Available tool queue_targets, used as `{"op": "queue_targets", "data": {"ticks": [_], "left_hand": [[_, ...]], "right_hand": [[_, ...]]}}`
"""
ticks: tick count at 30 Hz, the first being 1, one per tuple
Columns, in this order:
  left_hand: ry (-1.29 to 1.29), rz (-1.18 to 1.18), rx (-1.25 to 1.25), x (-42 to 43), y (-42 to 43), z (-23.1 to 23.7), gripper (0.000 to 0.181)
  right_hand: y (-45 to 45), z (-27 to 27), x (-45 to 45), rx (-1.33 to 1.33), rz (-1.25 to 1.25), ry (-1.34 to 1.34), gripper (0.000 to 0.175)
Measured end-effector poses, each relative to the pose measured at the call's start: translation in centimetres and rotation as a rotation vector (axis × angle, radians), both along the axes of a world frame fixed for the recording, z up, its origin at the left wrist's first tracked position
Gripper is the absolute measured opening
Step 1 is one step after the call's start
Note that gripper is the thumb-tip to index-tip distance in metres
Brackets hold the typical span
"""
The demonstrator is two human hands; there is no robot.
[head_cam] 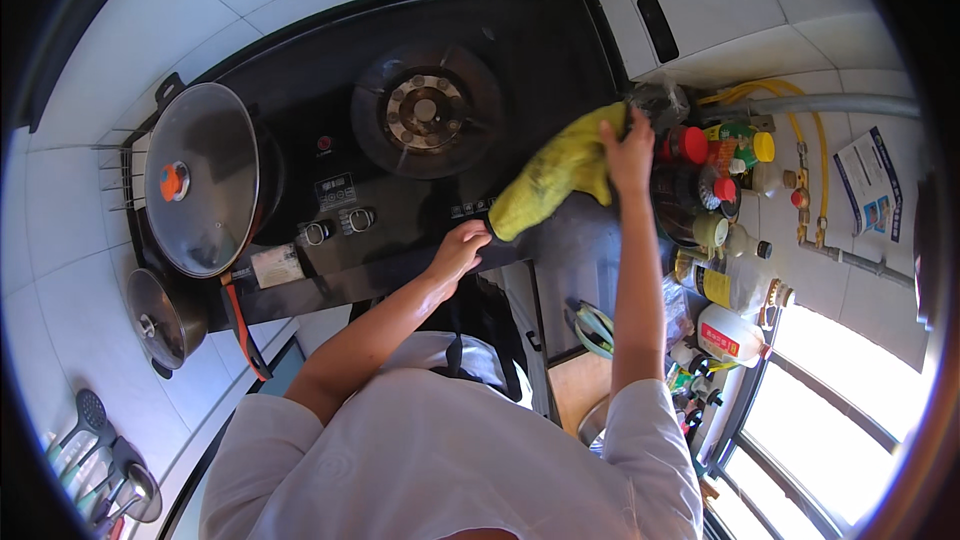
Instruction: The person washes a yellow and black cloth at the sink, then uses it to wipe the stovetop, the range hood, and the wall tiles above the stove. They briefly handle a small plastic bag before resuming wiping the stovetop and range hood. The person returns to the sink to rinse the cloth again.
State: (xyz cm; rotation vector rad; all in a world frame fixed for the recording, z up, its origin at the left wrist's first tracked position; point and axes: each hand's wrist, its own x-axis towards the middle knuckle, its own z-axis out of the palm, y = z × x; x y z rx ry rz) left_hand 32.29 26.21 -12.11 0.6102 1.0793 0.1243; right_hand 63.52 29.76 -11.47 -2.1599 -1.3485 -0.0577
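Note:
A yellow cloth (551,172) with dark smudges stretches slantwise between my two hands, over the right part of the black gas hob (315,82). My right hand (631,150) grips its upper right end, near the bottles. At the lower left end, by the hob's front edge, the fingers of my left hand (459,251) are closed. Something dark shows at both ends of the cloth; whether it is an edging or an object under the cloth, I cannot tell. Left of the cloth is a bare round burner (426,111) without a pan. Two control knobs (360,220) sit near the front.
A lidded wok (202,180) covers the hob's left side, its orange-black handle (244,330) jutting past the front edge. Beside it stands a smaller lidded pot (161,322). Several bottles (724,277) crowd the right wall below yellow gas hoses (821,157). Utensils (105,457) hang lower left.

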Motion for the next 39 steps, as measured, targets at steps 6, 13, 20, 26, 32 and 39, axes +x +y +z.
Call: {"op": "queue_targets", "data": {"ticks": [6,13,20,26,32,39], "left_hand": [[0.081,-0.070,-0.019,-4.2,-0.7,-1.5,0.032],[0.126,0.081,0.031,-7.0,-0.5,-1.3,0.029],[0.164,0.242,0.029,-9.5,-0.5,1.4,0.029],[0.273,0.438,0.009,-12.6,-1.9,2.7,0.028],[0.331,0.713,-0.057,-16.1,-6.3,2.5,0.026],[0.522,1.017,-0.121,-21.2,-11.4,2.1,0.024]], "right_hand": [[-2.5,-5.7,-10.7,-0.246,0.168,0.207,0.082],[-2.3,-10.1,-14.4,-0.414,0.246,-0.036,0.079],[6.5,-12.0,-7.4,-0.326,0.216,-0.160,0.059],[22.2,-13.8,-3.5,-0.185,0.383,-0.401,0.052],[29.1,-7.8,-5.4,-0.084,0.341,0.271,0.035],[34.9,-1.9,-20.3,-0.138,0.748,0.334,0.036]]}}
